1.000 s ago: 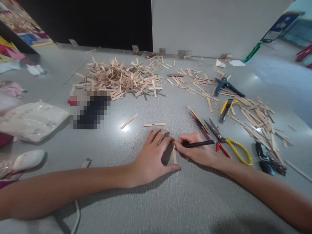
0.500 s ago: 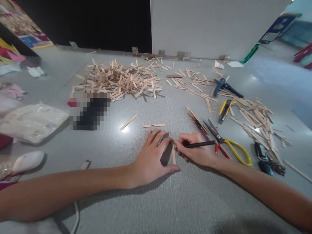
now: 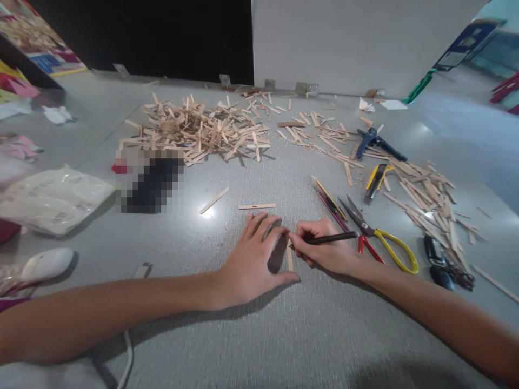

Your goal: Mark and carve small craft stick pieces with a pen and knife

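A wooden craft stick (image 3: 290,258) lies on the grey table, pointing away from me. My left hand (image 3: 253,254) spans it, thumb at its near end and index finger at its far end, holding it down. In my right hand (image 3: 318,240) is a black pencil (image 3: 334,237), pinched close to its point, which rests at the upper part of that stick. Just beyond my left fingers lies another craft stick (image 3: 257,206) with a dark mark at its middle. A third stick (image 3: 214,200) lies slanted to its left.
Behind is a large heap of craft sticks (image 3: 203,129). To the right lie pencils (image 3: 330,200), yellow-handled scissors (image 3: 395,249), a box cutter (image 3: 377,181), a blue-handled tool (image 3: 368,143) and stick pieces (image 3: 430,189). On the left are a plastic packet (image 3: 57,197) and a white mouse (image 3: 48,265).
The pencil's rear end has shifted very slightly and the camera view has moved a little. Both hands keep their places on the stick and pencil.
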`<action>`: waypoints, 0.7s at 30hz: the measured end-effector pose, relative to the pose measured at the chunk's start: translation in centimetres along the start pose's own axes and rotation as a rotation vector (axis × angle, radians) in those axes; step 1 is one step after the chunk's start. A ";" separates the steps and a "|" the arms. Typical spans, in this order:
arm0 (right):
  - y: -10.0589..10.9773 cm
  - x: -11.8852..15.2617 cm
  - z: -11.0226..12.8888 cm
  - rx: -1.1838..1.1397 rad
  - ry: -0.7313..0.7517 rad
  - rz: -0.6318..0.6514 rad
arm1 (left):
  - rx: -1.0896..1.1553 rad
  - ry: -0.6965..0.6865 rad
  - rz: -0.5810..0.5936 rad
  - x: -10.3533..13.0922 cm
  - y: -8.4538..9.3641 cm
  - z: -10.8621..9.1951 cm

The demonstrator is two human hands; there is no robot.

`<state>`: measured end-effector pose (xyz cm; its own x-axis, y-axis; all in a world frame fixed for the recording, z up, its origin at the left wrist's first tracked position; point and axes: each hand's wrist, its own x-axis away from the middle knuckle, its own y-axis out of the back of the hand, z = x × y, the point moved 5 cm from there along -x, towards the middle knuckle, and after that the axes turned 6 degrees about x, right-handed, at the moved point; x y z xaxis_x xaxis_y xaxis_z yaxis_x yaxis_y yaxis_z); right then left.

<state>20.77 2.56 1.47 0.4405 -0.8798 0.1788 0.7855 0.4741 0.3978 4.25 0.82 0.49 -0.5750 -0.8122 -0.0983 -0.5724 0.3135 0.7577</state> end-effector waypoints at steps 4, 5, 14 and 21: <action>0.1 0.0 0.1 0.009 -0.004 -0.005 | 0.011 -0.007 -0.010 0.1 0.0 0.1; 0.1 0.0 0.1 0.016 -0.007 -0.005 | 0.010 -0.006 -0.012 0.1 0.0 0.1; 0.0 0.1 0.2 -0.003 -0.006 -0.002 | 0.000 0.002 -0.003 -0.1 0.0 0.0; 0.1 0.0 0.1 0.062 0.019 0.012 | 0.022 0.006 -0.005 0.0 0.1 -0.1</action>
<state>20.80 2.67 1.64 0.4586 -0.8727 0.1674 0.7518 0.4815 0.4506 4.25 0.85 0.62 -0.5683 -0.8170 -0.0979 -0.5879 0.3199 0.7430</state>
